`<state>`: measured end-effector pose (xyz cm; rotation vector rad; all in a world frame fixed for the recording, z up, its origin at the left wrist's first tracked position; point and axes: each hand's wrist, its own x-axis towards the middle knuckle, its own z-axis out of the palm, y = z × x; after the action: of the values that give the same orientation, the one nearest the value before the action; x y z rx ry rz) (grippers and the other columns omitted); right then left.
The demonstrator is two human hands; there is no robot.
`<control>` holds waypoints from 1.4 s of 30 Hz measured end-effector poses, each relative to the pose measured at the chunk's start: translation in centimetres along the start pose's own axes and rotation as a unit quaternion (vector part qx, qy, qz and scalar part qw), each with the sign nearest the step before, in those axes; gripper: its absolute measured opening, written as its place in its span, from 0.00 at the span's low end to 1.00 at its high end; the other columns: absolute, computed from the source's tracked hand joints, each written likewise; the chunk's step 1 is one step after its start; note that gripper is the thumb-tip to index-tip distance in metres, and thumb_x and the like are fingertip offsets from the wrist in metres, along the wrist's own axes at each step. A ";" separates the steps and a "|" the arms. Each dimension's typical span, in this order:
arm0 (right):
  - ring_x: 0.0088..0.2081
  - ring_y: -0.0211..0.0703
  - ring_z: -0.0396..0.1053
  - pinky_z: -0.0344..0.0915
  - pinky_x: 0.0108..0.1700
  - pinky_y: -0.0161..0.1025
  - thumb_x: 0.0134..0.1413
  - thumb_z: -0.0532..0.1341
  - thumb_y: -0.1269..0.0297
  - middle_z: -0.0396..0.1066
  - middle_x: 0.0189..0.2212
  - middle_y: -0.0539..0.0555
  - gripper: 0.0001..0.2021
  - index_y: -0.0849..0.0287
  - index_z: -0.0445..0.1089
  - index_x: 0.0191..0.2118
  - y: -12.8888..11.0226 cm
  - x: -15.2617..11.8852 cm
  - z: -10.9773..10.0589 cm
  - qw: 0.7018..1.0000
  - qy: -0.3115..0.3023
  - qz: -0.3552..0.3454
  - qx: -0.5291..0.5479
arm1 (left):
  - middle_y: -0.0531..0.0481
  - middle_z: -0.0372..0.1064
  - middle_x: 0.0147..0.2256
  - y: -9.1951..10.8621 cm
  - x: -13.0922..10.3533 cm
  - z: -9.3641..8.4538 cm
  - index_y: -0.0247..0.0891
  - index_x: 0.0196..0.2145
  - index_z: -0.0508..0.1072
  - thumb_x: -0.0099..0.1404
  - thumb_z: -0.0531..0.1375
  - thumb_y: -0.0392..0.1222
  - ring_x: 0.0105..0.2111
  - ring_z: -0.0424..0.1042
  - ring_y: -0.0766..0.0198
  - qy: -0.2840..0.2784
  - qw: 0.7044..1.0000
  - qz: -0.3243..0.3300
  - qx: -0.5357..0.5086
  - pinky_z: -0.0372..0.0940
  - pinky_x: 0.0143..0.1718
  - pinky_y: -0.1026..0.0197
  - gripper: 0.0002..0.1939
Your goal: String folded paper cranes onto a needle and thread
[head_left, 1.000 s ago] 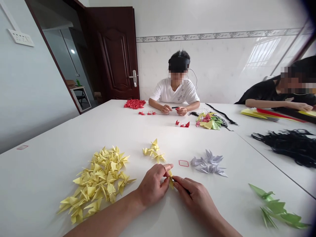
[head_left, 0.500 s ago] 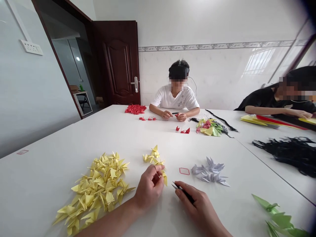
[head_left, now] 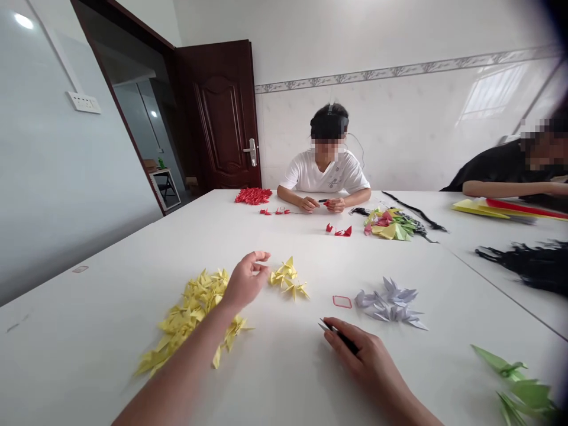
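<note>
My left hand (head_left: 248, 279) is raised over the table, beside a small group of yellow paper cranes (head_left: 284, 275). Its fingers are curled but apart, and I see nothing between them. Under and left of that forearm spreads a larger pile of yellow paper cranes (head_left: 189, 313), partly hidden by the arm. My right hand (head_left: 361, 352) is closed around black tweezers (head_left: 346, 341), whose pointed metal tips face up and left, slightly apart. Beyond the right hand lie several pale lilac paper cranes (head_left: 394, 305).
A red-outlined rectangle (head_left: 342, 302) marks the white table. Green paper cranes (head_left: 517, 378) lie at the near right, black tassels (head_left: 528, 264) farther back. Across sits a person in white (head_left: 326, 165) with red cranes (head_left: 252, 196); another in black (head_left: 497, 163) sits right.
My left hand has let go of the yellow crane it held and moved left and farther out. My right hand keeps the tweezers. The view has swung slightly left.
</note>
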<state>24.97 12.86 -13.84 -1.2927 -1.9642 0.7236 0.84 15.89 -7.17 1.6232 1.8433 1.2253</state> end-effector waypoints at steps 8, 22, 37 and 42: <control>0.36 0.47 0.73 0.67 0.36 0.35 0.56 0.52 0.51 0.77 0.37 0.55 0.21 0.58 0.72 0.45 0.0 0.1 -0.4 0.999 -0.047 -0.005 -0.027 | 0.45 0.73 0.40 -1.0 0.7 -5.8 0.38 0.35 0.75 0.47 0.60 0.38 0.38 0.72 0.55 -0.142 0.951 -0.052 0.270 0.63 0.36 0.60 0.15; 0.29 0.42 0.70 0.63 0.29 0.32 0.57 0.52 0.55 0.76 0.32 0.53 0.17 0.58 0.72 0.45 -1.0 0.2 -0.8 0.998 -0.056 -0.018 -0.028 | 0.52 0.69 0.25 -1.4 1.2 -5.2 0.39 0.23 0.68 0.52 0.52 0.35 0.23 0.64 0.65 -0.157 0.926 -0.026 0.342 0.52 0.23 0.66 0.06; 0.31 0.44 0.72 0.65 0.31 0.34 0.57 0.52 0.56 0.76 0.33 0.54 0.18 0.58 0.73 0.44 -1.1 0.2 -1.1 0.998 -0.056 -0.032 -0.017 | 0.51 0.70 0.26 1.5 0.5 -5.2 0.39 0.20 0.65 0.53 0.52 0.38 0.27 0.68 0.63 -0.085 0.947 0.028 0.309 0.57 0.26 0.64 0.06; 0.32 0.46 0.72 0.66 0.32 0.35 0.55 0.52 0.52 0.77 0.34 0.56 0.21 0.60 0.73 0.45 -0.4 0.2 -0.6 0.999 -0.050 -0.007 -0.002 | 0.53 0.69 0.24 2.9 -3.0 0.2 0.39 0.26 0.64 0.59 0.53 0.43 0.25 0.70 0.65 -0.147 0.986 0.082 0.016 0.61 0.27 0.66 0.06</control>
<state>25.19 12.98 -13.09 -1.2652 -2.0536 0.7924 3.45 13.03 -5.66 1.8906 1.5809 0.9608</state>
